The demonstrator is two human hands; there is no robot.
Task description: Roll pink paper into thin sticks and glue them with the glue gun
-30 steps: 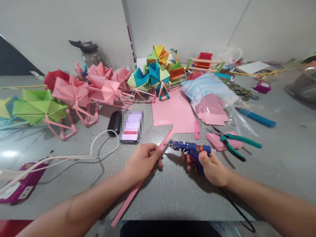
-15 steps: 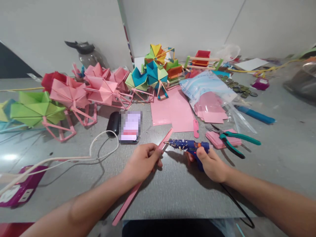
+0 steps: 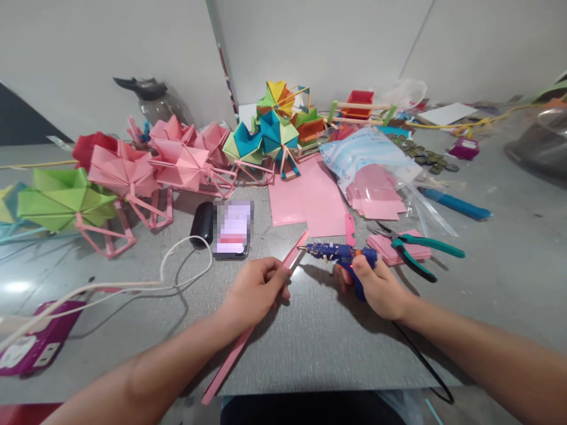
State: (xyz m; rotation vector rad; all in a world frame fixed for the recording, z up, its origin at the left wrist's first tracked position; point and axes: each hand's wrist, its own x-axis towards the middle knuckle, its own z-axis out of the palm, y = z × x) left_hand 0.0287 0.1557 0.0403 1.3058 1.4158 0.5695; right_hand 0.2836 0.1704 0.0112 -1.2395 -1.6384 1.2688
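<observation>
- Left hand (image 3: 254,290), lower centre of the frame: grip closed around a long pink strip (image 3: 257,321) slanting toward the lower edge.
- Right hand (image 3: 376,289): grip wrapped on a blue glue gun (image 3: 339,254), nozzle just beside the strip's upper end.
- Pliers (image 3: 416,251) lie on the surface (image 3: 310,342) to the right.

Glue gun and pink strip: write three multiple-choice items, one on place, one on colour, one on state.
1. Where do the pliers lie?
A. right of the glue gun
B. on the phone
C. left of the strip

2. What colour is the glue gun's body?
A. green
B. blue
C. white

3. How is the pink strip held?
A. flat, untouched
B. in the right hand
C. pinched in the left hand

Answers: 1 A, they rest on pink squares beyond the right hand. 2 B, blue with pale specks. 3 C, left fingers close around it.
</observation>
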